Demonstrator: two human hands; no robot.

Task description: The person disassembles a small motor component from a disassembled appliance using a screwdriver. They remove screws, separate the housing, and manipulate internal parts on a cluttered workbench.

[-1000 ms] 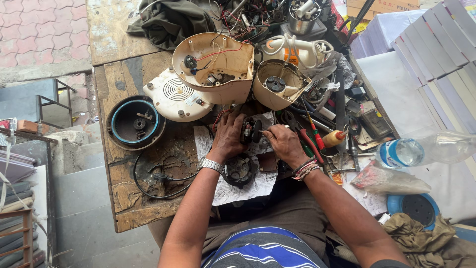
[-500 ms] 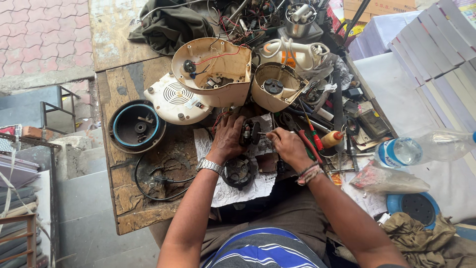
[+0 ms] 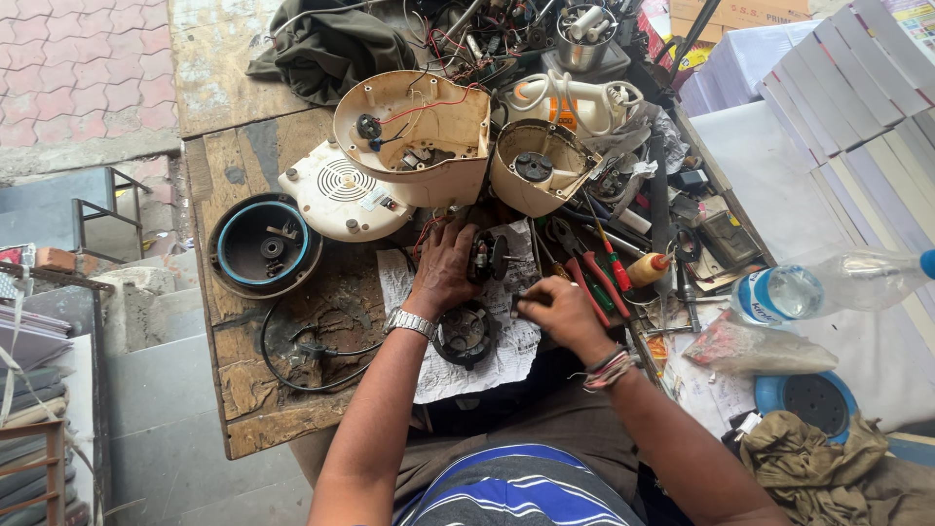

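Head view: I look down on a crowded wooden bench (image 3: 243,390), where my left hand (image 3: 443,273) clamps a small dark motor (image 3: 484,258) over a sheet of printed paper (image 3: 458,365). My right hand (image 3: 560,310) pinches a small dark part (image 3: 518,305) just right of the motor; whether the two parts touch, I cannot tell. A round black housing (image 3: 463,334) lies on the paper, just below the left wrist and between the forearms.

The risk, as I judge it: the pinched part could slip into the clutter of pliers (image 3: 589,282) and screwdrivers right of the right hand, because the grip is fingertip-only. The red wires (image 3: 429,229) above the left hand could also snag the motor.

Both forearms reach up from the lap and converge. The left wrist, wearing a watch (image 3: 409,322), bends inward; the right hand curls palm down.
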